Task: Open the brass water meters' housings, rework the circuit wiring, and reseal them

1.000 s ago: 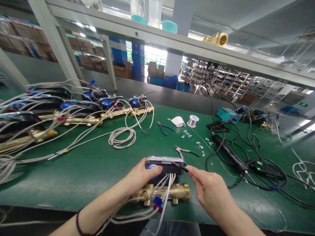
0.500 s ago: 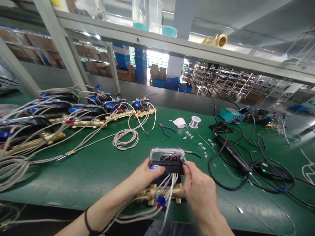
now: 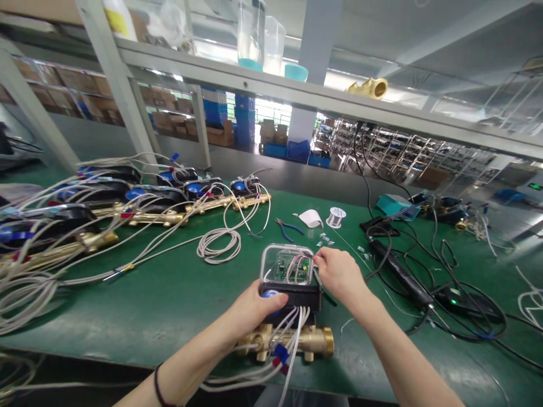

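Observation:
In the middle of the head view is a black meter housing (image 3: 292,296) with a clear-walled box (image 3: 268,261) on top. A green circuit board (image 3: 287,264) with thin wires shows inside. Below it lies a brass pipe body (image 3: 311,340), and several white cables (image 3: 293,333) with blue and red tags run from the housing. My left hand (image 3: 253,304) grips the housing's left side, thumb over the blue round part (image 3: 271,294). My right hand (image 3: 338,274) is pinched at the box's right edge; what its fingertips hold is hidden. A slim dark green-ended piece (image 3: 327,295) lies beneath it.
Several similar meters (image 3: 159,198) with tangled cables fill the left side. Beyond the housing are blue-handled pliers (image 3: 289,229), a solder spool (image 3: 336,217) and small scraps. A black rod-shaped tool (image 3: 401,274) and looping black cords lie right. A shelf beam (image 3: 263,90) crosses above.
The box has tipped so its circuit board now shows. My right hand has moved up and away, from the housing's right side to the box's upper right edge. My left hand keeps its grip.

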A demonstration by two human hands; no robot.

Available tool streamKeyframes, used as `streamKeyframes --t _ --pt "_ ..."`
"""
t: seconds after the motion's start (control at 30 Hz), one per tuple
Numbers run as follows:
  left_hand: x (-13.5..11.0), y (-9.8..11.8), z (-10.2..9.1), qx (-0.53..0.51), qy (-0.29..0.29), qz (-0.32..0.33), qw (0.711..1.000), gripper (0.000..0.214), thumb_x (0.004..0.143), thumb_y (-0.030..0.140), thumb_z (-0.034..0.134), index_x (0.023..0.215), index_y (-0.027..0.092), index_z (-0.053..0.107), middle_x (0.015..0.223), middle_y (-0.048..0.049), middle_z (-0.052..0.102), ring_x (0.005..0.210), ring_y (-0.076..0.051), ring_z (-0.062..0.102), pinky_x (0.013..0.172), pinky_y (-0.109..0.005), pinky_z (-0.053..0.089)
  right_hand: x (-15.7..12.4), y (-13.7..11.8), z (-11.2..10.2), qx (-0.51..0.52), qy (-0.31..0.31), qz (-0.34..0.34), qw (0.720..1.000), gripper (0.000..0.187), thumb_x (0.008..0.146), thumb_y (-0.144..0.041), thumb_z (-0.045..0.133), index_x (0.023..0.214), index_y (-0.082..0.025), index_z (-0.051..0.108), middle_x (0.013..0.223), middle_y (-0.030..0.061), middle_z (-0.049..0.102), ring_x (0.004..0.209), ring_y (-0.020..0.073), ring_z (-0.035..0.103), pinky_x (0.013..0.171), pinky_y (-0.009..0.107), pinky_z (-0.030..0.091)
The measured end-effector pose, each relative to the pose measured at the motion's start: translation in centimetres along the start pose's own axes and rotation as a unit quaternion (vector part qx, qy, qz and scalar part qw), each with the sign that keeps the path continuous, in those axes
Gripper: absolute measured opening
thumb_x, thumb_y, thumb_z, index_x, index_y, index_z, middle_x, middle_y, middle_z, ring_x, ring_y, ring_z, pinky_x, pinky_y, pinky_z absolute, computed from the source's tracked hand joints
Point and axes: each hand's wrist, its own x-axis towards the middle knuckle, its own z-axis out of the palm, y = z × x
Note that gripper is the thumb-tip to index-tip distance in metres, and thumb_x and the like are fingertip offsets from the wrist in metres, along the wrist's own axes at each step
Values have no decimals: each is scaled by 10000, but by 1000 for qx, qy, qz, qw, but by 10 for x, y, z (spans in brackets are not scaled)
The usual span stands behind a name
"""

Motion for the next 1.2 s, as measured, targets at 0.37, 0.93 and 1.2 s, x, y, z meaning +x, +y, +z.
streamKeyframes --t 0.37,0.93,1.2 --pt "-7 2 -1 -22 14 -6 1000 642 615 503 719 1097 96 603 1056 -132 701 949 -290 659 860 -390 497 -52 105 -32 37 -80 -1 996 388 918 -409 325 837 -193 637 662 9 623 615 147 554 548 247 344" --pt "-50 -5 -53 461 367 346 730 907 676 326 702 1433 137 241 1265 -168 443 1189 -347 422 995 -545 410 -69 170 49 -158 76 43 984 281 903 -319 411 993 -124 592 950 170 624 923 329 598 779 450 461" --pt "-54 -35 -33 618 280 423 601 791 820 237 601 1470 97 173 1316 -193 437 1254 -327 400 1055 -452 371 -72 3 1 192 7 -213 958 546 860 -492 522 1342 -276 385 1316 49 490 1200 192 466 987 371 433"
